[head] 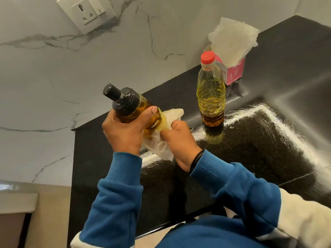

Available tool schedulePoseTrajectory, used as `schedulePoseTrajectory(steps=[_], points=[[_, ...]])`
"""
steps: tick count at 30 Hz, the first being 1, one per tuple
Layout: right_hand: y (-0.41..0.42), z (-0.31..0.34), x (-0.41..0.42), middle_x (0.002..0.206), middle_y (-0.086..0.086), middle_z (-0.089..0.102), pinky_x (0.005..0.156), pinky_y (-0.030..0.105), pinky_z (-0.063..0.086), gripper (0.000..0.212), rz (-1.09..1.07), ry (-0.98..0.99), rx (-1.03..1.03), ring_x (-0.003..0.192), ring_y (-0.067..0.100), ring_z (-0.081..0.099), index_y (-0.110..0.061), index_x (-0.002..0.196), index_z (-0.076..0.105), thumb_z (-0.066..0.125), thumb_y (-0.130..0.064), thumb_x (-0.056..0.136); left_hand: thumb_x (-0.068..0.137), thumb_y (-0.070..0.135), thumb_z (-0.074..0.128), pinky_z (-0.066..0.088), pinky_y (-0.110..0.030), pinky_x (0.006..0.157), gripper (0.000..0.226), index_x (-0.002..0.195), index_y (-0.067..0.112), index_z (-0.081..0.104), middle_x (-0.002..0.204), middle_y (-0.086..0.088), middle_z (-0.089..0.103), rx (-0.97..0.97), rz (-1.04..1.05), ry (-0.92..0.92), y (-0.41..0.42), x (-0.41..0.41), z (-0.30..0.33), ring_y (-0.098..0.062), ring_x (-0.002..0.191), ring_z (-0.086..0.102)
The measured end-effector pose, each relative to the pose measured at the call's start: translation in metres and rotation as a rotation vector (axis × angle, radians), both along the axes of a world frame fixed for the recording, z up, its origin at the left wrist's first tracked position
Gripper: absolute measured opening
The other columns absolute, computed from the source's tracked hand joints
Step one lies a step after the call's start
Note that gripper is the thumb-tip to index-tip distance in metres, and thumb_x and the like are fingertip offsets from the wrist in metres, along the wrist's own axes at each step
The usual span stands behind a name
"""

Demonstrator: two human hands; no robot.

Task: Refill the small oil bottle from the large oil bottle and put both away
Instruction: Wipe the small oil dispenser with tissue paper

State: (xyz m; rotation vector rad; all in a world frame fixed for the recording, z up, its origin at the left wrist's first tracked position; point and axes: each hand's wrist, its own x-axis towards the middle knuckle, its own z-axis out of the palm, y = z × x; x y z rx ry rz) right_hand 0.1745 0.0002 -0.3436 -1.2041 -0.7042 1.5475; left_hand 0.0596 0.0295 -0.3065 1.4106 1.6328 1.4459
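So the left hand (125, 130) has its fingers and thumb wrapped round the small oil bottle (138, 108), gripping it just under the black pump cap (118, 97). The bottle's tilted, cap pointing up and to the left, and it's held off the black granite countertop (259, 140). Amber oil shows through the glass, with white lettering down the side.

The right hand (179, 140) is curled tight on a white tissue (161, 138), which is bunched against the lower part of the small bottle and looks yellowish where it touches the glass.

The large oil bottle (211, 92) stands upright on the counter off to the right, well apart from both hands, red cap (207, 57) on, with oil only in its lower portion. Right behind it, just beside the marble wall (71, 68), sits a pink tissue box (234, 71) with a tissue sticking up.

A wall socket (86, 11) sits up top on the left. The counter's left edge drops off below the left hand, and there's open granite to the right of the large bottle and toward the person's blue sleeves (238, 185).
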Motion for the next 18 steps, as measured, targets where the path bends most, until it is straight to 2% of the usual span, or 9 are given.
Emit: schedulePoseTrajectory(steps=[4, 6, 8, 10, 12, 14, 18], points=[[0.004, -0.002, 0.0, 0.079, 0.01, 0.059, 0.068, 0.036, 0.048, 0.017, -0.105, -0.025, 0.006, 0.078, 0.024, 0.058, -0.006, 0.078, 0.056, 0.051, 0.008, 0.085, 0.061, 0.029, 0.094, 0.059, -0.04, 0.091, 0.06, 0.114, 0.017, 0.069, 0.107, 0.003, 0.073, -0.031, 0.006, 0.01, 0.001, -0.002, -0.004, -0.01, 0.1, 0.071], [0.008, 0.0, 0.003, 0.082, 0.011, 0.063, 0.071, 0.037, 0.052, 0.024, -0.146, 0.002, 0.038, 0.078, 0.024, 0.06, -0.008, 0.079, 0.059, 0.048, 0.012, 0.086, 0.058, 0.032, 0.095, 0.06, -0.039, 0.09, 0.057, 0.108, 0.021, 0.07, 0.103, 0.005, 0.074, -0.045, 0.0, 0.024, 0.002, -0.003, -0.008, -0.009, 0.097, 0.071], [0.01, 0.0, 0.007, 0.082, 0.01, 0.064, 0.068, 0.032, 0.052, 0.033, -0.157, -0.017, 0.07, 0.076, 0.022, 0.06, -0.015, 0.077, 0.06, 0.046, 0.013, 0.087, 0.052, 0.039, 0.095, 0.06, -0.038, 0.089, 0.06, 0.105, 0.022, 0.072, 0.1, 0.005, 0.075, -0.055, -0.003, 0.05, 0.002, -0.002, -0.014, -0.01, 0.096, 0.072], [0.012, -0.002, 0.008, 0.081, 0.01, 0.063, 0.064, 0.028, 0.052, 0.034, -0.145, -0.073, 0.075, 0.076, 0.022, 0.06, -0.017, 0.077, 0.061, 0.047, 0.012, 0.089, 0.05, 0.037, 0.097, 0.06, -0.033, 0.088, 0.059, 0.101, 0.026, 0.072, 0.097, 0.009, 0.075, -0.074, 0.008, 0.062, 0.004, -0.002, -0.021, -0.004, 0.093, 0.071], [0.013, -0.008, 0.004, 0.086, 0.021, 0.066, 0.068, 0.037, 0.056, 0.023, -0.126, -0.133, 0.07, 0.081, 0.035, 0.064, -0.007, 0.082, 0.064, 0.049, 0.009, 0.089, 0.051, 0.028, 0.098, 0.058, -0.027, 0.086, 0.055, 0.097, 0.033, 0.068, 0.093, 0.017, 0.072, -0.081, 0.016, 0.087, 0.007, -0.001, -0.029, 0.003, 0.089, 0.069], [0.013, -0.014, -0.002, 0.099, 0.031, 0.066, 0.081, 0.052, 0.055, 0.016, -0.098, -0.159, 0.049, 0.096, 0.046, 0.063, 0.004, 0.094, 0.065, 0.049, 0.007, 0.088, 0.053, 0.024, 0.098, 0.058, -0.028, 0.088, 0.056, 0.098, 0.035, 0.066, 0.093, 0.019, 0.07, -0.083, 0.029, 0.115, 0.011, -0.002, -0.036, 0.003, 0.09, 0.068], [0.013, -0.023, -0.01, 0.107, 0.028, 0.067, 0.089, 0.051, 0.053, 0.021, -0.039, -0.137, 0.025, 0.103, 0.041, 0.064, 0.006, 0.101, 0.065, 0.048, 0.009, 0.088, 0.057, 0.019, 0.094, 0.058, -0.036, 0.094, 0.054, 0.104, 0.028, 0.069, 0.097, 0.015, 0.072, -0.112, 0.081, 0.119, 0.03, -0.008, -0.051, -0.006, 0.096, 0.069]])
